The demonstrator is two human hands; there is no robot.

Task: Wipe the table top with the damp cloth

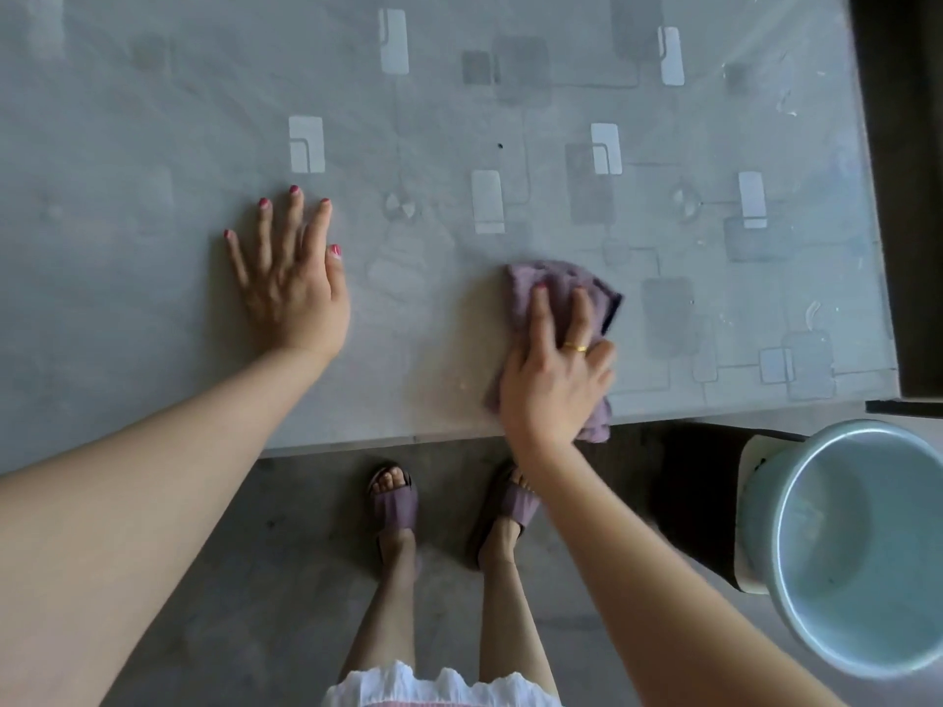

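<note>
At the near tabletop point(153, 119) edge, we're pressing the crumpled purple cloth point(556, 285) under our flat, ungripping right hand point(553, 375); left hand point(291, 283) is bracing open. The overhanging cloth corner risks slipping off towards the pale blue plastic bucket point(857, 548).

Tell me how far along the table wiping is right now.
Done so far: cannot tell, no clear wiped patch shows. In hand: the right hand presses the purple cloth near the table's front edge; the left hand rests flat. Left: apparently the far side, where a dark speck remains.
</note>
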